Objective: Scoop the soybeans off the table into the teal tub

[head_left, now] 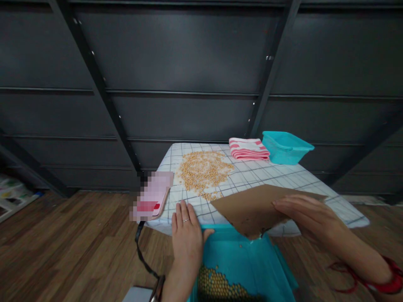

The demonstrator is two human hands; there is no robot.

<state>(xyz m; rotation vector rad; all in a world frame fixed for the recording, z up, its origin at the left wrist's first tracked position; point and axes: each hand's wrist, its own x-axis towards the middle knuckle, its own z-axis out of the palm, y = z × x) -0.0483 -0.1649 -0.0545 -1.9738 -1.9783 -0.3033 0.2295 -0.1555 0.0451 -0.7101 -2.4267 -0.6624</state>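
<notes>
Checked tablecloth (pixel 252 174), cardboard (pixel 252 206) in right hand (pixel 307 213)

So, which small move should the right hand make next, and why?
Perhaps bring the cardboard behind the beans: the right hand holds it near them, they lie loose on the cloth, and the teal bin is at the cloth's near edge.

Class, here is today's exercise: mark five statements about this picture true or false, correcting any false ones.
1. The right hand holds brown cardboard. True.
2. The folded towel is plain blue. False: the towel is pink and white.
3. The left hand wears a ring. True.
4. The small tub stands left of the scattered beans. False: the small tub stands right of the scattered beans.
5. The large turquoise bin is empty. False: it holds round beans.
</notes>
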